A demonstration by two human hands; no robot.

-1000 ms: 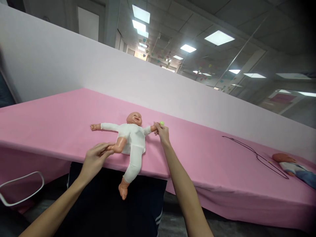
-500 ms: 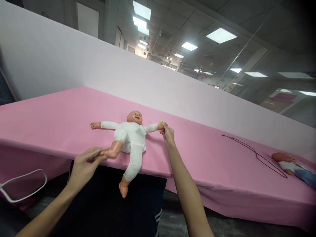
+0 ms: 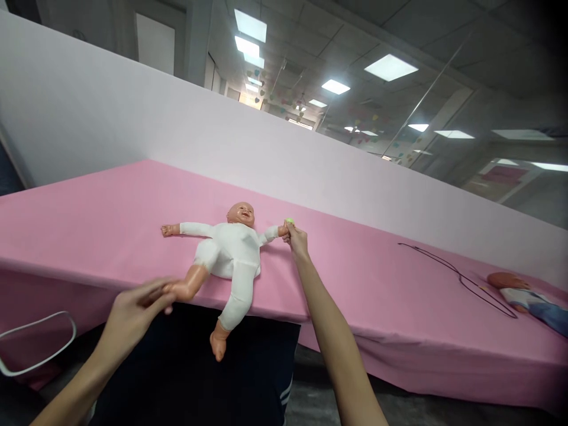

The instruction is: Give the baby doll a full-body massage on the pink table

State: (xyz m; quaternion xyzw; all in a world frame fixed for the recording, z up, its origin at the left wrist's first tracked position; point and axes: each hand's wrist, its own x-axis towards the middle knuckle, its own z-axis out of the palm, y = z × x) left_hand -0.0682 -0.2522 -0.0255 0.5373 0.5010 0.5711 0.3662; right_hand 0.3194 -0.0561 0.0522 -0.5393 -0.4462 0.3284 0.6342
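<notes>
A baby doll [image 3: 235,248] with a white cloth body lies on its back on the pink-covered table [image 3: 364,272], its head toward the wall. My left hand [image 3: 139,307] pinches the bare foot of the leg on the left, which is bent outward over the table's front edge. At the doll's hand on the right, my right hand [image 3: 296,238] is closed around it. A small yellow-green piece [image 3: 290,220] shows above my right fingertips; what it is I cannot make out. The doll's other leg hangs past the edge.
A second doll [image 3: 528,299] in blue and white lies at the far right. Beside it runs a thin black cord [image 3: 457,272]. A white wall [image 3: 284,157] rises behind the table. A white looped bar [image 3: 39,355] stands at the lower left.
My left hand has moved left and toward me, drawing the doll's foot along and straightening that leg. My right hand has shifted slightly left, still on the doll's hand.
</notes>
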